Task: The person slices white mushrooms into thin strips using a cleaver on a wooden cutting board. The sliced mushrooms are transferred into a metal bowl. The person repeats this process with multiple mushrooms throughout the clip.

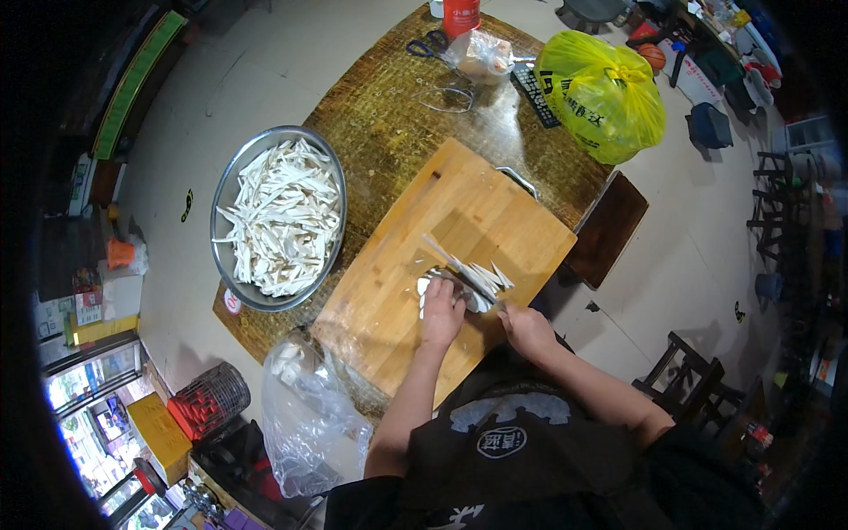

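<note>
My right hand [528,329] is closed around the handle of a kitchen knife [464,273], whose blade lies over a wooden cutting board [391,265]. White sliced food [491,277] lies in thin strips on the far side of the blade. With bent fingers, my left hand [442,311] presses on white pieces [423,286] just left of the knife; its fingertips are partly hidden. A large metal bowl [218,252] full of white strips [285,212] stands at the board's left.
A clear plastic bag [315,424] hangs at the table's near left edge. Farther back on the worn wooden table [371,112] are a yellow-green plastic bag [599,99], scissors [429,45], a small clear bag [482,56] and a red container [461,16]. A stool [686,374] stands at the right.
</note>
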